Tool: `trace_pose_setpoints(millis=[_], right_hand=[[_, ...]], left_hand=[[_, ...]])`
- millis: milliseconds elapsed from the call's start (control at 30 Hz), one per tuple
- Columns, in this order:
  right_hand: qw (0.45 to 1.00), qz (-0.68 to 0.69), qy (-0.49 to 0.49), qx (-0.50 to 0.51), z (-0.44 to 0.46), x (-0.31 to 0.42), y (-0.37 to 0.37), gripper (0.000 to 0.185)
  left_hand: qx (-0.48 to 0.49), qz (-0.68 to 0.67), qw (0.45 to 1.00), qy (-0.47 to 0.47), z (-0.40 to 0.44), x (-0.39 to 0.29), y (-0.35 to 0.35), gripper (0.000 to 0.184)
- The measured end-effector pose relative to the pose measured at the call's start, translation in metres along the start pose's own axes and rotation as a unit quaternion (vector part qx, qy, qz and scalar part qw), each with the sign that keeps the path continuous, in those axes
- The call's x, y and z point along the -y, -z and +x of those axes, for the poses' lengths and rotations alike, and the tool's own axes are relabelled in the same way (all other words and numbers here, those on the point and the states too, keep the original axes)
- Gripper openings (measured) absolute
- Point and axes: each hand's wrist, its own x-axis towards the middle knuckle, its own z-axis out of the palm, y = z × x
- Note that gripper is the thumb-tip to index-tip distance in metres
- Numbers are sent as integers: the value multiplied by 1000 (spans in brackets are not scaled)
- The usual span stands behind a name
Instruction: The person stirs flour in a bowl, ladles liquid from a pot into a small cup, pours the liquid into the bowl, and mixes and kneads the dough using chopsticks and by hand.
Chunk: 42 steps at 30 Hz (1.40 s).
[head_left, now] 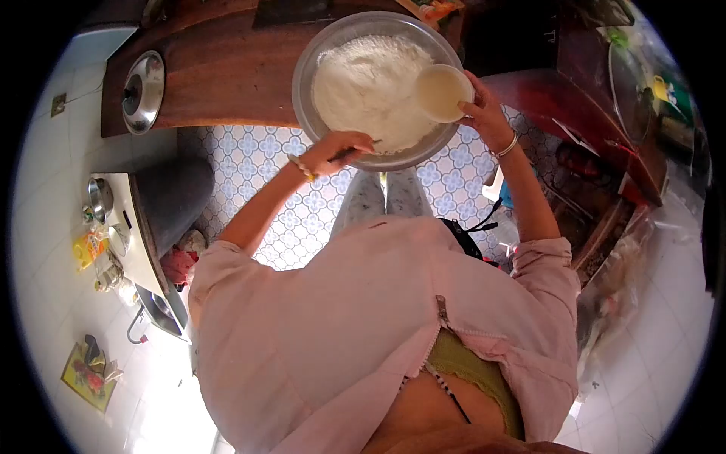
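Note:
A large metal basin point(304, 91) holds a heap of white flour point(363, 87) and sits at the edge of the wooden table. My right hand point(484, 113) grips a small round bowl point(442, 92) of cloudy pale liquid by its right side, over the right part of the basin. At the basin's near left rim, my left hand point(338, 151) is closed around a thin dark stick-like utensil point(342, 155). Its tip points toward the flour; its exact kind is hard to make out.
On the wooden table point(219, 72) a metal pot lid point(144, 92) lies to the left. A white counter point(128, 219) with metal bowls stands at the far left. Patterned tiles point(257, 181) cover the floor. Crates and plastic bags point(620, 295) are at the right.

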Motion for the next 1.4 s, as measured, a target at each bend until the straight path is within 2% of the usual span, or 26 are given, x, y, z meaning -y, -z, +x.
trace_pose_setpoints(millis=[33,67,133,200,267,333,433,500,567,600,667,700,733,800,867,900,967,1000,1067,1100,1133,1167,1233,1300,1333,1400], right_hand=[[1000,11,-6,-2,-4,-2,-1,72],[1000,22,-11,-6,-6,-4,-3,72],[1000,21,-10,-9,-11,-6,-4,72],[1000,19,-11,-13,-16,-6,-4,72],[1000,-3,-20,-1,-19,0,-4,73],[1000,-12,-12,2,-19,2,-6,74],[1000,-24,6,1,-17,1,-10,73],[999,-28,21,-7,-12,-1,-9,72],[998,-62,23,-10,-4,-6,-6,71],[998,-62,21,-9,-1,-7,-5,71],[999,-26,38,13,7,-7,-10,71],[999,-24,39,13,11,-5,-14,71],[999,-16,48,17,15,-2,-17,70],[998,-8,55,21,23,-2,-18,70],[997,-27,70,2,31,-6,-17,69],[997,-26,73,2,34,-6,-16,69],[997,-3,79,-12,36,-8,-13,69],[997,-4,80,-13,35,-6,-11,69],[997,-15,69,-32,26,-3,-4,69],[997,-19,65,-31,19,0,-2,69],[997,-30,66,-34,13,4,-1,70],[996,-39,66,-37,7,5,-1,70],[997,-54,46,-36,-3,5,3,71],[997,-66,27,-38,-13,4,2,71],[997,-64,18,-38,-19,3,1,71],[997,-64,8,-33,-27,1,1,71]], left_hand=[[5,25,999,-27,6,-3,-15,34],[12,-54,993,101,19,-3,-27,35],[-11,-126,978,166,36,6,-34,35],[-114,-103,988,13,59,30,-16,30],[-263,-31,951,-161,80,45,9,23],[-296,26,943,-149,79,55,44,23],[-350,48,925,-141,99,54,42,22],[-285,-76,945,-143,106,58,17,18],[-157,-104,982,-25,94,35,-4,17],[-158,-104,982,-24,85,27,-4,17],[-46,-11,997,-63,55,18,12,27],[-45,-9,997,-63,36,14,18,27],[-32,-47,997,45,15,11,24,32],[2,-53,994,100,-3,12,12,40],[22,-50,998,-31,3,-8,-13,45],[30,-29,994,97,9,-5,-33,41],[-48,-34,998,12,31,12,-51,43],[-48,-33,998,11,40,20,-44,43],[-194,-116,964,-137,65,40,-26,38],[-266,-21,949,-167,76,60,-10,31],[-297,17,949,-105,81,57,9,26],[-352,36,920,-167,91,58,18,22],[-351,24,923,-157,105,61,20,19],[-303,-46,941,-143,112,62,-2,15],[-269,-153,948,-82,109,49,-20,13],[-160,-108,980,-47,87,30,-36,15]])
